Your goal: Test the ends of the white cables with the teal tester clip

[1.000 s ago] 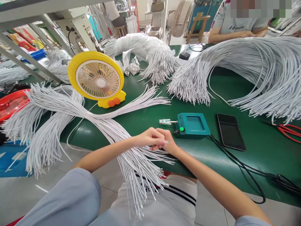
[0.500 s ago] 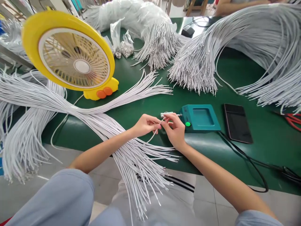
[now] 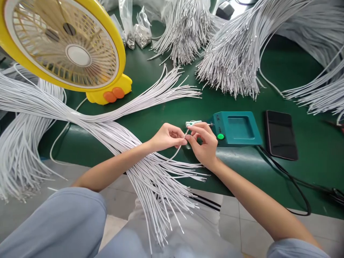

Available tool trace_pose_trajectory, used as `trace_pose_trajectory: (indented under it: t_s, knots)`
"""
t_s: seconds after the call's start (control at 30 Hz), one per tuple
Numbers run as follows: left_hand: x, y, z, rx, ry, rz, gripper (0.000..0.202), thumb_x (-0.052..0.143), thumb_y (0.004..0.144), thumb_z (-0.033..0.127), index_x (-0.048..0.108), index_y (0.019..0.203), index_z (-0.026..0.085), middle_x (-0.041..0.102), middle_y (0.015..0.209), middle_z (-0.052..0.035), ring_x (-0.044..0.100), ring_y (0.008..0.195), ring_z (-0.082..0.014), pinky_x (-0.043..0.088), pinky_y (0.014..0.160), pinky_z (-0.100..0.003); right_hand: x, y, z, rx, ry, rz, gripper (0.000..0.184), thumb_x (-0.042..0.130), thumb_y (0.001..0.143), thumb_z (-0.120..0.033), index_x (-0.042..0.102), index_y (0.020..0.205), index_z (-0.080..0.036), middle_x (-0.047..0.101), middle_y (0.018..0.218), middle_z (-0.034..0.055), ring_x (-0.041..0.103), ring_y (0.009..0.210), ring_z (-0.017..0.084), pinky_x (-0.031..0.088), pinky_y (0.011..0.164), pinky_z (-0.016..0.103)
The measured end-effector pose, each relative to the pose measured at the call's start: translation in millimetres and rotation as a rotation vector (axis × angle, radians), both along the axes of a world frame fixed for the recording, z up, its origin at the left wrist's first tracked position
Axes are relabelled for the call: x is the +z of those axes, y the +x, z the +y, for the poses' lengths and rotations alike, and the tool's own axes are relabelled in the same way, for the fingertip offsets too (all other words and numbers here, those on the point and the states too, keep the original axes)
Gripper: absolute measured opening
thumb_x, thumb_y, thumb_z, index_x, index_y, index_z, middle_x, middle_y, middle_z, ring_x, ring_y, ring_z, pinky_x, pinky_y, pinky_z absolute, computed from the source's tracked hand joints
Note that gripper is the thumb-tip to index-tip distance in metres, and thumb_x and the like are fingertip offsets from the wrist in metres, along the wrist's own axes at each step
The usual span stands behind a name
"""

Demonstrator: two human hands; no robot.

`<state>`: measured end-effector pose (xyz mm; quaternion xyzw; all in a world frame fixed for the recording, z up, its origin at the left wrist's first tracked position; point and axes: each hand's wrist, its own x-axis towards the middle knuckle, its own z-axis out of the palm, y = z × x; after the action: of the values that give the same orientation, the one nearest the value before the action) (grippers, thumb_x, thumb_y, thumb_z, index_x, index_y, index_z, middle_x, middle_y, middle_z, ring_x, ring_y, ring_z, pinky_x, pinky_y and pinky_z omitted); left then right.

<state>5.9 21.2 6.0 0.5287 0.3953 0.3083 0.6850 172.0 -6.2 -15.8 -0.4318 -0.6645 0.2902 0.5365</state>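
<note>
My left hand [image 3: 166,137] pinches a single white cable [image 3: 176,154] near its end, just above the green table [image 3: 161,114]. My right hand [image 3: 204,143] meets it fingertip to fingertip and pinches the same cable's tip. Both hands sit right beside the small clip [image 3: 193,123] that sticks out of the teal box [image 3: 236,128] with a green button. A big bundle of white cables [image 3: 107,132] runs under my left forearm and hangs over the table edge onto my lap.
A yellow desk fan [image 3: 67,50] stands at the back left. More heaps of white cables [image 3: 231,53] lie across the back. A black phone [image 3: 281,134] lies right of the teal box, whose black cord [image 3: 292,186] runs off to the right. Small plastic bags [image 3: 139,30] lie behind.
The camera has dipped and closed in on the table. My two hands have moved forward together from the table edge to the clip on the teal box, carrying the cable end.
</note>
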Motion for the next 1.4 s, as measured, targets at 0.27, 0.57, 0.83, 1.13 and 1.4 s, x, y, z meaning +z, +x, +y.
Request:
trace_pose_trajectory:
  t_s: [0.27,0.57,0.83,1.13,1.4]
  knots:
    - [-0.3,1.2,-1.1,0.019,-0.011,0.0,0.03,0.084,0.056,0.03,0.065,0.06,0.008,0.062,0.051,-0.0018,0.057,0.046,-0.0091,0.048,0.047,-0.019,0.9,-0.6,0.2,-0.024,0.038,0.015,0.011,0.066,0.081,-0.017,0.066,0.091,-0.024,0.059,0.089,0.0029,0.054,0.067,0.011,0.045,0.049,0.025]
    - [2.2,2.5,-0.7,0.06,-0.009,0.0,0.028,0.087,0.05,0.023,0.065,0.058,0.008,0.061,0.051,-0.0009,0.054,0.047,-0.008,0.044,0.048,-0.019,2.5,-1.8,-1.2,0.059,-0.218,0.232,0.015,0.063,0.084,-0.028,0.063,0.098,-0.023,0.056,0.095,0.004,0.057,0.077,0.013,0.05,0.056,0.025]
    - [-1.7,2.9,-1.4,0.073,0.015,0.044,0.028,0.087,0.048,0.019,0.063,0.057,0.008,0.059,0.052,0.0007,0.051,0.05,-0.0067,0.04,0.049,-0.019,7.6,-1.4,3.7,0.09,-0.356,0.306,0.008,0.066,0.08,-0.025,0.065,0.075,-0.019,0.061,0.077,0.0018,0.057,0.073,0.014,0.048,0.058,0.025]
    - [-4.1,3.1,-1.1,0.087,0.055,0.082,0.028,0.086,0.051,0.023,0.063,0.058,0.008,0.057,0.054,0.0009,0.047,0.049,-0.006,0.037,0.048,-0.019,4.0,-0.6,3.4,0.132,-0.336,0.31,0.01,0.056,0.081,-0.024,0.059,0.073,-0.019,0.053,0.072,-0.0001,0.05,0.065,0.012,0.04,0.053,0.024]
    - [-5.4,1.8,-2.7,0.044,0.131,0.105,0.03,0.086,0.053,0.026,0.061,0.057,0.009,0.055,0.054,0.002,0.045,0.05,-0.0057,0.036,0.048,-0.019,6.5,-2.3,3.0,0.132,-0.318,0.246,0.013,0.063,0.083,-0.027,0.061,0.072,-0.019,0.057,0.073,0.0013,0.054,0.073,0.014,0.044,0.058,0.025]
